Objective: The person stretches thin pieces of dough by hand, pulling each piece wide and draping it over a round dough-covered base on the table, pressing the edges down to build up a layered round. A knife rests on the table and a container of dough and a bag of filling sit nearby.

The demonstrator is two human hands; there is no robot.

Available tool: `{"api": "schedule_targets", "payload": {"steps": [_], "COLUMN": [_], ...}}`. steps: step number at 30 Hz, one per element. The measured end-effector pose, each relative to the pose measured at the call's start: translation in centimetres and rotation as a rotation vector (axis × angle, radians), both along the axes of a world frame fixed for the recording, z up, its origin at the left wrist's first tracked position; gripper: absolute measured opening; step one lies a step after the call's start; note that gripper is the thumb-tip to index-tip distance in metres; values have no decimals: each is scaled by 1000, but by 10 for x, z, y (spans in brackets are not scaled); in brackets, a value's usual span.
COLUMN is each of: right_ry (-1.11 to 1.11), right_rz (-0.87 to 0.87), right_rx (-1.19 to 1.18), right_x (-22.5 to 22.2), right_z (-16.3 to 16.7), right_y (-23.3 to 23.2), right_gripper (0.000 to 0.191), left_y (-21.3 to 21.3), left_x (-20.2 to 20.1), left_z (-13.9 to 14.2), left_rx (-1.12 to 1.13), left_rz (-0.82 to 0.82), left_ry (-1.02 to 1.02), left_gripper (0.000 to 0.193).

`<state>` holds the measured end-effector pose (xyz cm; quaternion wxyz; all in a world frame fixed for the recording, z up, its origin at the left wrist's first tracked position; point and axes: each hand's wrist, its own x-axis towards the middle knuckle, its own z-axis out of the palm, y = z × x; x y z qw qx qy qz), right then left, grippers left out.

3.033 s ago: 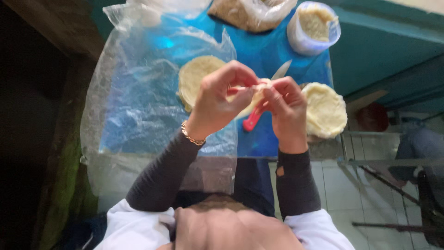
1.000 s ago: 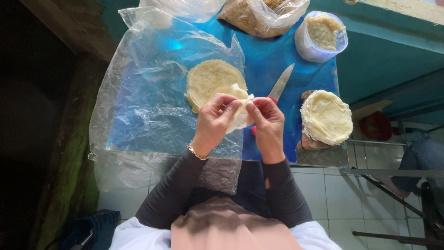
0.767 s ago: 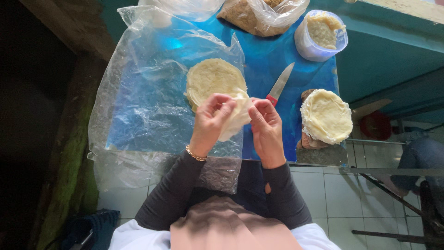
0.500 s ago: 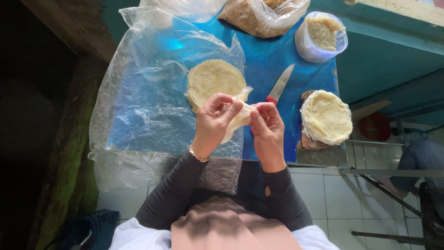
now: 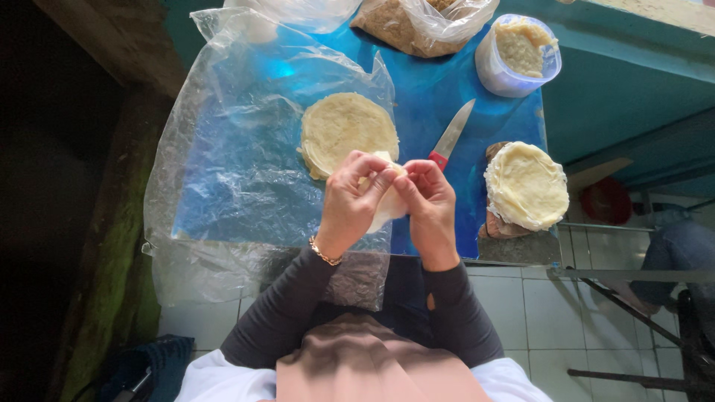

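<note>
My left hand and my right hand meet above the near edge of a blue table, both pinching a small folded piece of pale dough between their fingertips. Just beyond them a stack of thin round dough wrappers lies on a clear plastic sheet. A second stack of round wrappers rests to the right of my right hand. A red-handled knife lies between the two stacks, blade pointing away.
A round plastic tub of pale filling stands at the far right. A clear bag of brown crumbs sits at the far edge. White floor tiles and metal chair legs lie to the right; a dark wall is at the left.
Both hands have stayed together over the table edge, fingers working along the dough piece. The view has shifted a little since three seconds ago; the stacks and knife have not moved.
</note>
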<state>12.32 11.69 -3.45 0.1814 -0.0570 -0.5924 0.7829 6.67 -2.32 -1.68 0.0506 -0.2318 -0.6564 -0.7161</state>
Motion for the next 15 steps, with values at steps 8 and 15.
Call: {"api": "schedule_targets", "payload": {"steps": [8,15], "right_ry": [-4,5], "right_rz": [-109,-7], "right_rx": [-3,-119], "right_x": [7,9], "right_z": [0,-1], "right_y": [-2,-3], "right_gripper": [10,11], "left_y": [2,2], "left_x": [-6,-1], "left_z": [-17,-20], "left_rx": [356,49], "left_rz": [-204,-201], "left_ry": [-393,-258], "left_gripper": [14,19]}}
